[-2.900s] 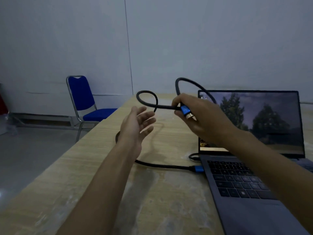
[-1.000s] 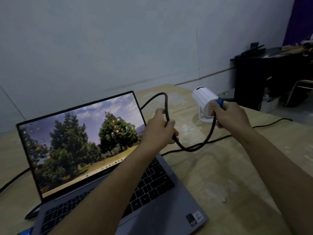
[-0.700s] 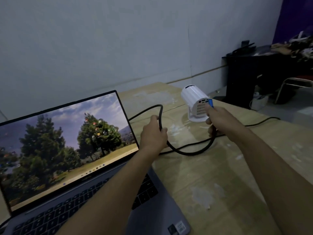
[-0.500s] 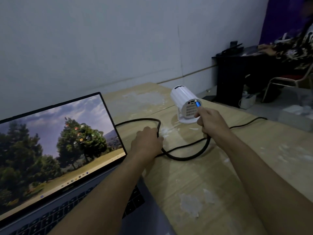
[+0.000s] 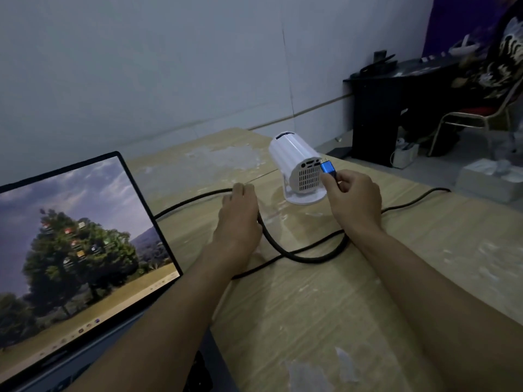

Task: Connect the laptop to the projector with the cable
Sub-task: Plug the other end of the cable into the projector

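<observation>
One stiff, springy cable [image 5: 300, 257], best pinched at its rigid blue plug [image 5: 328, 168]. Right hand [image 5: 352, 200] grasping that plug, tip just beside projector [image 5: 297, 162] ports at 10 o'clock. Left hand [image 5: 239, 219] resting loosely over cable slack on bench [image 5: 339, 306], laptop [image 5: 79, 244] at 8 o'clock.

projector [image 5: 294, 154]: white, slotted grille at rear
plug [image 5: 328, 168]: bright blue
cable [image 5: 300, 254]: black
tabletop [image 5: 325, 306]: pale wood grain, whitish patches
laptop [image 5: 73, 250] screen: green trees, cloudy sky
</observation>
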